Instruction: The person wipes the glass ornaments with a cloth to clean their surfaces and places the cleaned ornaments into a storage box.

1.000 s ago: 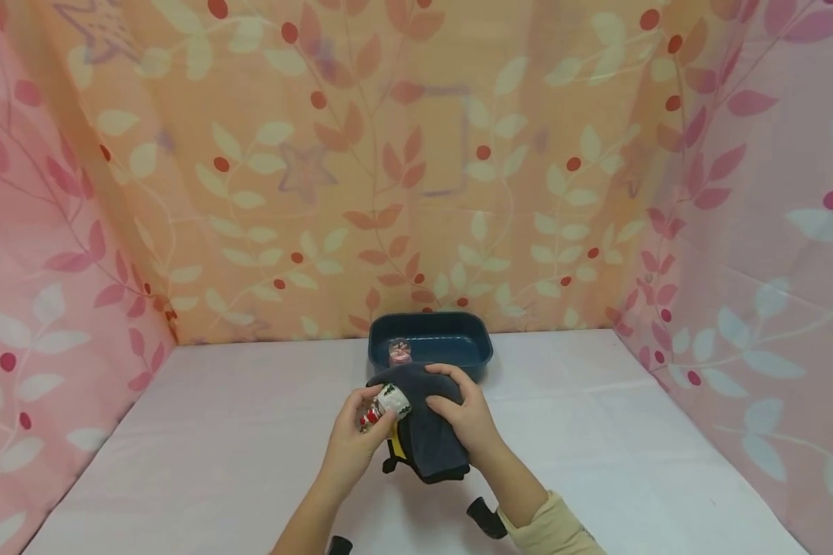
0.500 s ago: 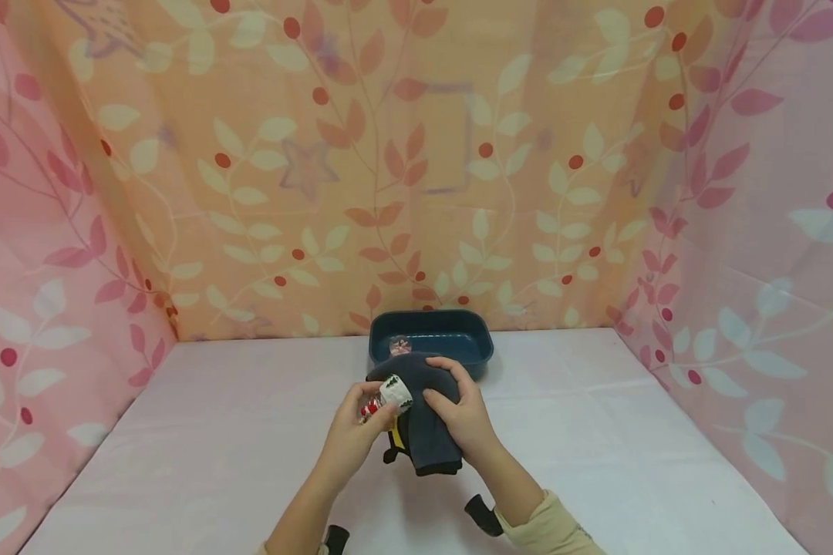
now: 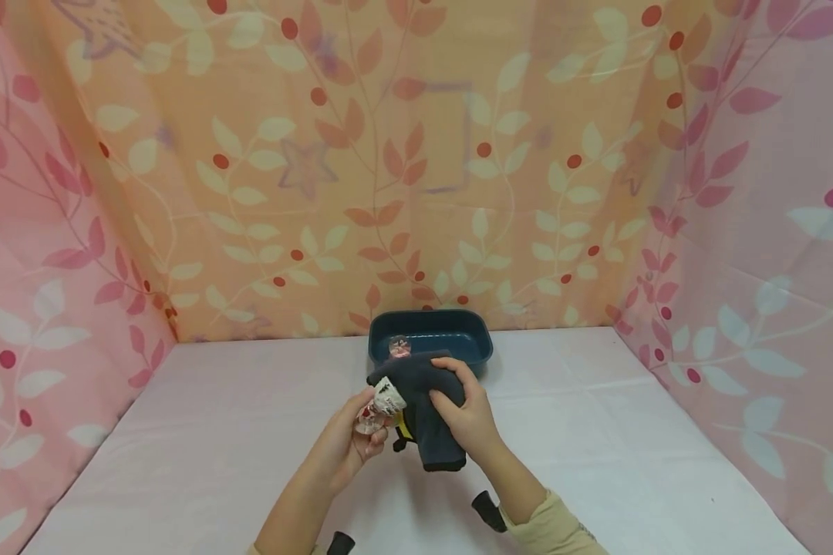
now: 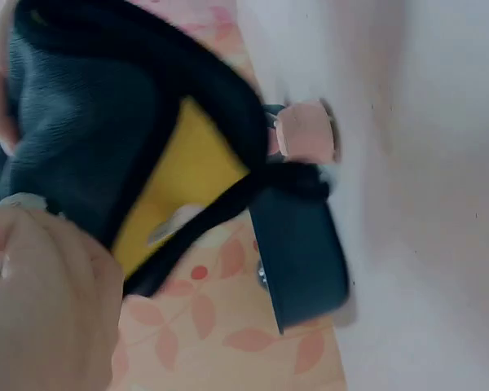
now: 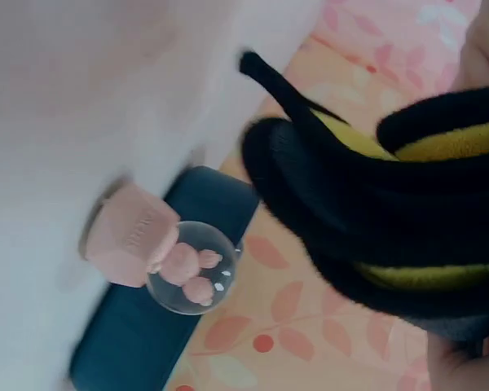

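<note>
My left hand [image 3: 343,451] grips a small snow globe [image 3: 389,397] with a white base and a red figure inside, tilted against a folded cloth. That cloth [image 3: 436,443] is dark grey with black edging; its yellow underside [image 4: 183,175] and a black loop show in the left wrist view. My right hand [image 3: 470,416] pinches the cloth from the right, thumb on top. Both are held above the table. Beyond them stands a second snow globe [image 5: 191,269], with a pink base [image 5: 130,235] and pink figure, partly hidden by the cloth in the head view.
A dark blue rectangular basin [image 3: 461,316] stands at the table's back edge, just behind the pink snow globe. White cloth covers the table [image 3: 583,432]. Floral curtains [image 3: 389,154] enclose the back and both sides. Black wrist-camera parts [image 3: 488,512] hang near the forearms.
My left hand has rolled the white-based snow globe and shifted its fingers round it, drawing slightly left. The cloth has risen a little since one second ago, with my right hand keeping its hold.
</note>
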Available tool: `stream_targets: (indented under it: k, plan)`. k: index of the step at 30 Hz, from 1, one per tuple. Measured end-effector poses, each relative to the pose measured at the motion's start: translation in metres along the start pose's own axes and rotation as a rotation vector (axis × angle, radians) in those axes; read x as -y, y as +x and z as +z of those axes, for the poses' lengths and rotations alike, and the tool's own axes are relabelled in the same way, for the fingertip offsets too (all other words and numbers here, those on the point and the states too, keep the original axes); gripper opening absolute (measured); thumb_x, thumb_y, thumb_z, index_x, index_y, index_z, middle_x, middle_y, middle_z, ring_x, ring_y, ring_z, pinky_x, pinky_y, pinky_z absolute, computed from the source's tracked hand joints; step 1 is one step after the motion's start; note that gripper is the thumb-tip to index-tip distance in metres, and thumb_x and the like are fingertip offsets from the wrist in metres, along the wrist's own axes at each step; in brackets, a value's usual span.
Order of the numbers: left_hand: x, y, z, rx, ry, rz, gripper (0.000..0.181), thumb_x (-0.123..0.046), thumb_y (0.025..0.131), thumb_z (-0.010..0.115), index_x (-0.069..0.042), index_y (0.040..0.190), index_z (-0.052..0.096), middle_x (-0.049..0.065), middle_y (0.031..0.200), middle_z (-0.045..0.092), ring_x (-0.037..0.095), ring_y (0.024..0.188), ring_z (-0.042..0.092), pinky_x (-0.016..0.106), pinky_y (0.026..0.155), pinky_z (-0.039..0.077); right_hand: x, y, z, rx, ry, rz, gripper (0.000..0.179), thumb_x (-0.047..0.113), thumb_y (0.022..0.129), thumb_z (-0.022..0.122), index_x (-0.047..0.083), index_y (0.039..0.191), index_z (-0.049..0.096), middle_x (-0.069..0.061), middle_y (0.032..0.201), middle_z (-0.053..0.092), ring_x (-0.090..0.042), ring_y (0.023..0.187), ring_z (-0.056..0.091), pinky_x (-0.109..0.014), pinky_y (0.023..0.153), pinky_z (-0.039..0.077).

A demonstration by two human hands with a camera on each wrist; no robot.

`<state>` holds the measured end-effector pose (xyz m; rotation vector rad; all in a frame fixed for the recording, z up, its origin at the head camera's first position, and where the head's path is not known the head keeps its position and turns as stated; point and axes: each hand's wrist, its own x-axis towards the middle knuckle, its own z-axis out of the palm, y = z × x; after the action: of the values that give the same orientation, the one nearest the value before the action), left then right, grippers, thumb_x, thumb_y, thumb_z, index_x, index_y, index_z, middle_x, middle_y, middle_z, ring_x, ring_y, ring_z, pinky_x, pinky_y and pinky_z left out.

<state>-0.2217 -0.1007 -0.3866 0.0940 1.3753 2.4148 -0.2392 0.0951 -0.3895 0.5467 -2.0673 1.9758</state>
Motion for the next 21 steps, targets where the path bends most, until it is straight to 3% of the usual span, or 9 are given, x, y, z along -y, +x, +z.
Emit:
stream_targets:
  k: [5, 9, 16, 21]
  plan:
    - [-0.002, 0.000, -0.001, 0.113, 0.043, -0.021, 0.031, -0.011, 0.098, 0.046, 0.001, 0.124, 0.034, 0.005, 0.092, 0.056, 0.004, 0.064, 0.048, 0.016, 0.057, 0.040, 0.003, -0.001, 0.002, 0.004, 0.046, 0.002, 0.041, -0.003, 0.090, 0.059, 0.005, 0.130, 0.052, -0.017, 0.134, 0.049, -0.034, 0.112, 0.055, -0.029, 0.083, 0.052]
    - [0.001, 0.001, -0.001, 0.136, 0.105, 0.026, 0.039, -0.003, 0.096, 0.051, 0.004, 0.128, 0.030, 0.006, 0.095, 0.059, 0.004, 0.064, 0.050, 0.016, 0.059, 0.042, 0.001, -0.002, 0.005, -0.002, 0.066, 0.054, 0.043, 0.000, 0.092, 0.059, 0.005, 0.133, 0.049, -0.017, 0.139, 0.044, -0.031, 0.116, 0.052, -0.026, 0.086, 0.050]
    - [0.008, 0.004, 0.002, 0.079, 0.243, 0.187, 0.023, -0.019, 0.103, 0.048, 0.002, 0.111, 0.043, 0.002, 0.079, 0.059, 0.006, 0.054, 0.050, 0.016, 0.055, 0.044, 0.000, -0.004, 0.007, -0.045, 0.138, 0.103, 0.044, 0.001, 0.092, 0.058, 0.002, 0.134, 0.047, -0.017, 0.141, 0.042, -0.030, 0.115, 0.052, -0.026, 0.085, 0.050]
    - [0.012, 0.005, 0.007, -0.041, 0.218, 0.198, 0.032, -0.031, 0.103, 0.046, -0.001, 0.111, 0.042, 0.002, 0.075, 0.053, 0.008, 0.051, 0.047, 0.018, 0.052, 0.042, -0.002, -0.005, 0.008, -0.023, 0.110, 0.103, 0.043, 0.001, 0.092, 0.058, 0.002, 0.133, 0.047, -0.018, 0.141, 0.043, -0.028, 0.116, 0.052, -0.025, 0.087, 0.048]
